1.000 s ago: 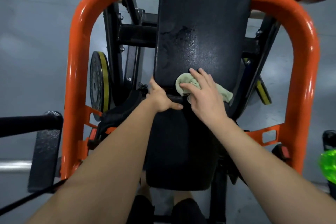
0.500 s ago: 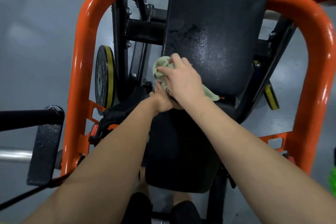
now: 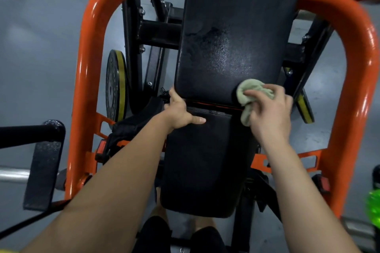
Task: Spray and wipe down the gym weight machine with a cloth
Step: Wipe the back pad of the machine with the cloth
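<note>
The weight machine has an orange tube frame (image 3: 86, 88), a long black back pad (image 3: 232, 33) with a wet sheen, and a black seat pad (image 3: 203, 170) below it. My right hand (image 3: 271, 113) grips a crumpled pale green cloth (image 3: 249, 92) against the lower right corner of the back pad. My left hand (image 3: 181, 112) rests at the gap between the two pads on the left side, thumb stretched across the seat pad's top edge.
A black and yellow weight plate (image 3: 115, 86) hangs at the left, and another (image 3: 304, 107) at the right. A black bar with a flat bracket (image 3: 41, 150) juts in from the left. A bright green object (image 3: 373, 207) sits at the right edge. Grey floor surrounds the machine.
My right hand has swept the cloth from the back pad's lower left edge across to its lower right corner. My left hand has stayed at the gap between the pads.
</note>
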A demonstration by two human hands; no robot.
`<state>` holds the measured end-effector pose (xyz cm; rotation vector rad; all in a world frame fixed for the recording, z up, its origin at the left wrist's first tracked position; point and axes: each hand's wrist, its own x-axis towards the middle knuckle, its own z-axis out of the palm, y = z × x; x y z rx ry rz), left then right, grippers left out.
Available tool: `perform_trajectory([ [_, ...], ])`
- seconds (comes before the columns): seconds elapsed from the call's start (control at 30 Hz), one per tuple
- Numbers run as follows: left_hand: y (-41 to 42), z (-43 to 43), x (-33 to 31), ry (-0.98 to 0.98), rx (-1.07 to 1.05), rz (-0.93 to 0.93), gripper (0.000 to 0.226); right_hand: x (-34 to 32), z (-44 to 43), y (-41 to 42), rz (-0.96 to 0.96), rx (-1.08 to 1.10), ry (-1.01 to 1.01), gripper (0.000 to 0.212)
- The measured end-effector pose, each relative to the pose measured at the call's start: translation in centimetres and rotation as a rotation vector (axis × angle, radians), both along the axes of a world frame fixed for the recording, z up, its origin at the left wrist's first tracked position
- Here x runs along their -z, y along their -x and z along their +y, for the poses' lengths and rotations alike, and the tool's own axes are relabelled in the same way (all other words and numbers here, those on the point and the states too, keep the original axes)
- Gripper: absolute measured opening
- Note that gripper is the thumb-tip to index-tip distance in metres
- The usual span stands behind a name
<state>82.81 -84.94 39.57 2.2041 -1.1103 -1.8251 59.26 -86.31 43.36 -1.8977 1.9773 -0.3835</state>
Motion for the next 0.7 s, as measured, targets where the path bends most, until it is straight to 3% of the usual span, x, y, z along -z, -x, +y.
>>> perform_trajectory([
  [0.1,0.0,0.2,0.7,0.008,-0.01,0.0,0.143,-0.2,0.0,-2.2,-0.016,0.003,-0.004,0.036],
  [0.3,0.6,0.1,0.4,0.057,-0.011,-0.112,0.134,-1.5,-4.0,-12.8,0.128,-0.492,-0.142,0.035],
  [0.43,0.2,-1.1,2.1,0.041,0.135,-0.17,0.12,-1.8,-3.8,-14.7,0.244,-0.657,-0.023,0.036],
  [0.47,0.2,-1.0,1.9,0.032,0.115,-0.174,0.116,-1.7,-3.6,-14.3,0.246,-0.651,-0.01,0.036],
  [0.57,0.6,-0.1,-0.3,0.041,0.061,-0.13,0.14,-1.8,-3.7,-11.1,0.184,-0.496,-0.074,0.044],
  [0.7,0.2,0.1,-0.2,0.006,0.022,-0.087,0.144,-0.7,-2.7,-3.3,0.078,-0.013,0.016,0.046],
])
